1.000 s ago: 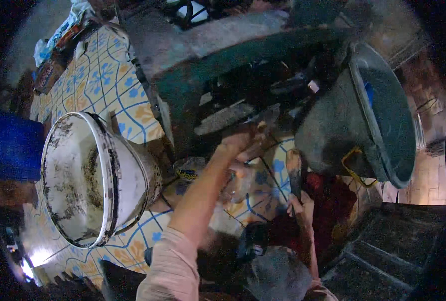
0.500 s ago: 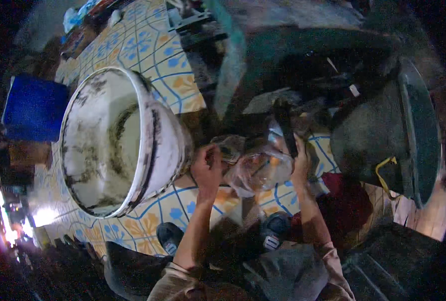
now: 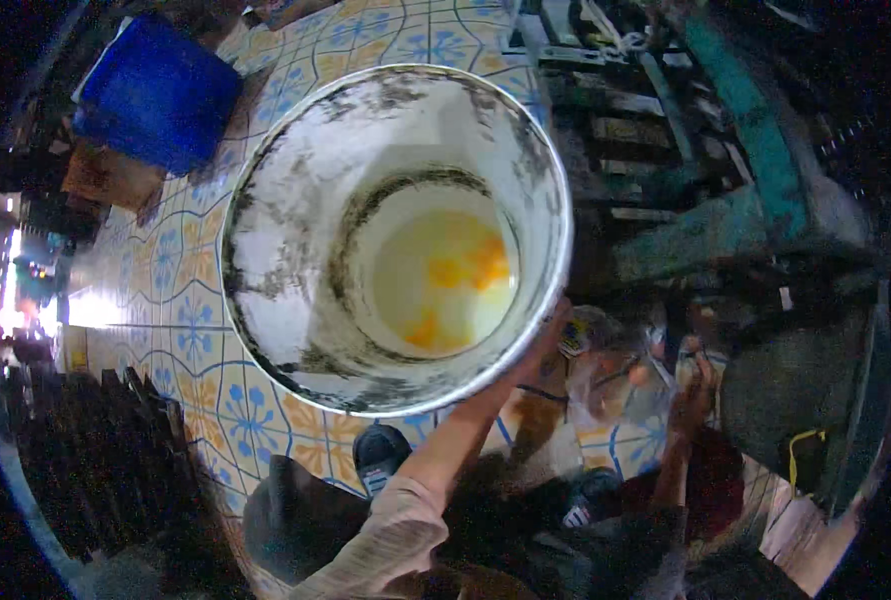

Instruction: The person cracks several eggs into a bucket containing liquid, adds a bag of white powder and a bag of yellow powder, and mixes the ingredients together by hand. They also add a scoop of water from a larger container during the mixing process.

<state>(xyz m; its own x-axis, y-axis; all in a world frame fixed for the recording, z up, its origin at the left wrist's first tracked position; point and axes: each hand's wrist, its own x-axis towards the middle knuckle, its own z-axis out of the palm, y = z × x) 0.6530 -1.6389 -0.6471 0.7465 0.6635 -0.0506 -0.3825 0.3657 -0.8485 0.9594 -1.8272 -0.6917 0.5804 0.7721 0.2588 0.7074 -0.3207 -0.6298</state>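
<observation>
A large white bucket [image 3: 280, 220] with black smears faces me open-mouthed, left of centre. Orange-yellow patches [image 3: 465, 268] show at its bottom; I cannot tell what they are. My left hand [image 3: 550, 345] is beyond the bucket's lower right edge, mostly hidden by the rim, so its fingers do not show. Farther right, my right hand [image 3: 695, 385] is closed on a clear plastic bag [image 3: 615, 390]. The bag hangs between the two hands, crumpled and blurred, with small orange spots visible in or through it.
A blue box [image 3: 160, 95] rests over a brown carton [image 3: 113, 183] at the far left. A green metal frame [image 3: 755, 130] stands at the right. Beside my right hand is a large dark container [image 3: 775, 400] with a yellow strap [image 3: 795, 455]. Patterned tiles [image 3: 195, 330] cover the floor.
The view has swung left, so the bucket appears larger and more central. My left hand has become mostly hidden behind the rim. The bag and right hand appear farther right.
</observation>
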